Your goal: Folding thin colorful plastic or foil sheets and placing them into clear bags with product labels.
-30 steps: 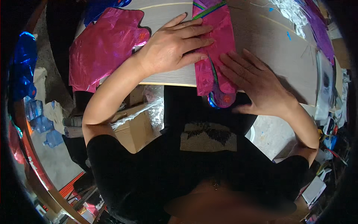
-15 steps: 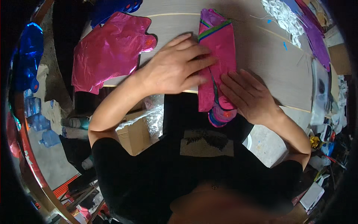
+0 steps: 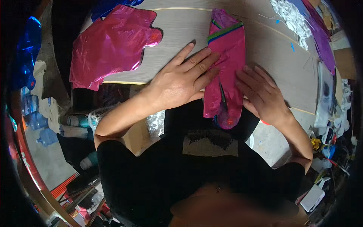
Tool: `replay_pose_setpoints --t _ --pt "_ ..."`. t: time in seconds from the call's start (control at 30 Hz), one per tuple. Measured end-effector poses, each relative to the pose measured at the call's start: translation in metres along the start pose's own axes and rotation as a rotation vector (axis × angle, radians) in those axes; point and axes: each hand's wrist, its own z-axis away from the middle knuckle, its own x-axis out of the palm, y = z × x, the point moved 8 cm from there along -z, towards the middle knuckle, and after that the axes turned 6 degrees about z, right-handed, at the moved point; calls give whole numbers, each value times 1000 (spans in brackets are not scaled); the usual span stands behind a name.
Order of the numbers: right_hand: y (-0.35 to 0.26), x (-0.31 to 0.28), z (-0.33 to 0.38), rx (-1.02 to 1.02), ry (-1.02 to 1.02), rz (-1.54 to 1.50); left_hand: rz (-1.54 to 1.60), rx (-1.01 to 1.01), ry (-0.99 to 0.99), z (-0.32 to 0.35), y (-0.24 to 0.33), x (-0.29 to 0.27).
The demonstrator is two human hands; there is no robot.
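Observation:
A long, folded pink foil balloon [image 3: 228, 60] with a green and blue stripe near its far end lies on a pale wooden board [image 3: 264, 53], its near end hanging over the front edge. My left hand [image 3: 185, 77] lies flat, fingers spread, pressing on the balloon's left side. My right hand [image 3: 261, 92] rests flat on its right side, fingers apart. Neither hand grips anything.
A second flattened pink foil balloon [image 3: 113, 43] lies at the board's left end. Purple foil [image 3: 321, 41] and a white crumpled heap [image 3: 291, 17] sit at the far right. Blue foil [image 3: 24, 53] and plastic bottles [image 3: 36, 121] are on the floor at left; clutter at right.
Both hands have slid along the folded balloon while staying flat on it. The view has shifted, so the board and balloons sit lower in the picture.

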Motion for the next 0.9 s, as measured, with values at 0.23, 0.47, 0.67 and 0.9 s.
replay_pose_setpoints --t 0.23,0.47,0.67,0.9 --pt "-10 2 4 -49 54 72 3 3 36 4 8 -5" --pt "16 -8 -6 90 98 -134 252 -134 88 0 -6 -16" --pt "60 -6 -19 500 39 -551 422 -276 298 -7 -24 -21" --pt "92 21 -22 761 -103 -755 625 -455 424 -15 -36 -24"
